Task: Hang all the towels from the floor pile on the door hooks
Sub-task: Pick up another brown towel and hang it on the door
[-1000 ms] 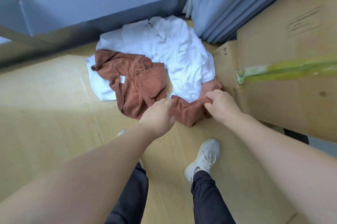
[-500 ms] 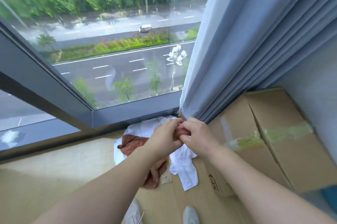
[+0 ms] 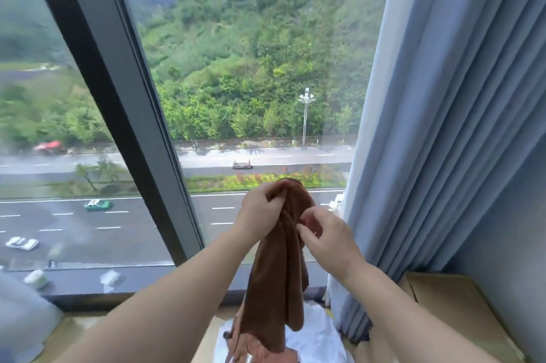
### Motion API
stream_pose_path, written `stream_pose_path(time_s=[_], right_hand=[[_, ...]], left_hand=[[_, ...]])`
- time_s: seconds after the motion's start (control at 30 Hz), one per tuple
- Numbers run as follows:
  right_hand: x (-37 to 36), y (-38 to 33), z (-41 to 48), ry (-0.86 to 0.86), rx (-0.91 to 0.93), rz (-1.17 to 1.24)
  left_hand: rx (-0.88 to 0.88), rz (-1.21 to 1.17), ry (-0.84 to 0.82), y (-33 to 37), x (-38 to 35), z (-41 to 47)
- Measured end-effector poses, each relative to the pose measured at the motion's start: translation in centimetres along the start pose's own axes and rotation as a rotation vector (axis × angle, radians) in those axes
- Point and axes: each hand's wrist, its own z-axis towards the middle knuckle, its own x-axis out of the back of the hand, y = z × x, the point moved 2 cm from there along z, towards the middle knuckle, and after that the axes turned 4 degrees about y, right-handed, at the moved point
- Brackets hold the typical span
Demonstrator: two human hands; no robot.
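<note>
A brown towel hangs in long folds in front of the window, lifted well off the floor. My left hand grips its bunched top end. My right hand is just to the right of it, fingertips pinching a fold near the top. Below the hanging towel, white towels lie in the floor pile, with more brown cloth at its left. No door or hooks are in view.
A large window with a dark slanted frame fills the view ahead. Blue-grey curtains hang at the right. A cardboard box stands on the wooden floor at the lower right.
Both hands have risen from the floor pile with the brown towel, which now hangs free. The view has tilted up from the floor to the window.
</note>
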Motion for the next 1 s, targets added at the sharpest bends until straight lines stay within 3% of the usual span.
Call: stream_pose_path(time_s=[0.13,0.47,0.63,0.83,1.0], right_hand=[[-1.1,-2.5,-0.7,-0.213,-0.016,0.007],[-0.8,-7.6,0.6,-0.044,-0.041,0.143],[-1.2,-10.3,0.8,0.027,-0.031,-0.015],[-2.3,-13.1,1.8,0.092,-0.047,0.035],[-5.0,-16.9,1.7,0.083,0.0,-0.028]], left_hand=[[0.13,-0.148,0.13,4.5,2.3,-0.3],[0.413,-0.662,0.401,9.1,5.1,-2.8],[0.536,-0.803,0.49,9.4,6.7,-2.5],[0.42,-0.868,0.507,10.9,9.8,-3.6],[0.28,-0.882,0.614,10.4,17.9,-5.3]])
